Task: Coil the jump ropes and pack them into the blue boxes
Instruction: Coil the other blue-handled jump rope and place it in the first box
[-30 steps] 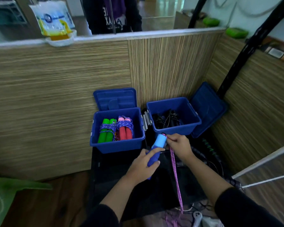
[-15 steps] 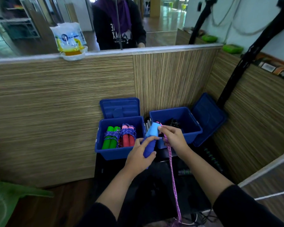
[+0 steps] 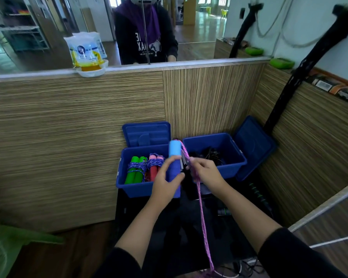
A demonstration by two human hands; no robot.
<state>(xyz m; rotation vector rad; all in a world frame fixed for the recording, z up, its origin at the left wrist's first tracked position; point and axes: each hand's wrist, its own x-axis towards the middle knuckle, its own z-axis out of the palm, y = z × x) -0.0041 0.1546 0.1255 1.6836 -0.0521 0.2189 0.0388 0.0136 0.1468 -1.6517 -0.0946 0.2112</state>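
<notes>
- Up come both hands since a second ago, lifting the blue handle point(image 3: 174, 160) from below the boxes until it stands upright in front of the left blue box point(image 3: 133, 187), its pale top level with that box's back rim.
- Left hand point(image 3: 165, 184) has its fingers clenched around the handle's darker lower part, thumb across the front.
- Right hand point(image 3: 206, 171), just right of the handle, pinches the pink rope point(image 3: 202, 213); the cord runs from the handle's top, through those fingers, and hangs straight down to the floor.
- Inside the left blue box lie two coiled ropes: green handles point(image 3: 135, 173) at the left, red handles point(image 3: 154, 169) beside them, each bound with purple cord.
- Right blue box point(image 3: 232, 157), just right of the left one, holds a dark tangle of ropes I can't make out clearly.
- Both lids stand open, propped against the wood-panel wall point(image 3: 78, 137) behind.
</notes>
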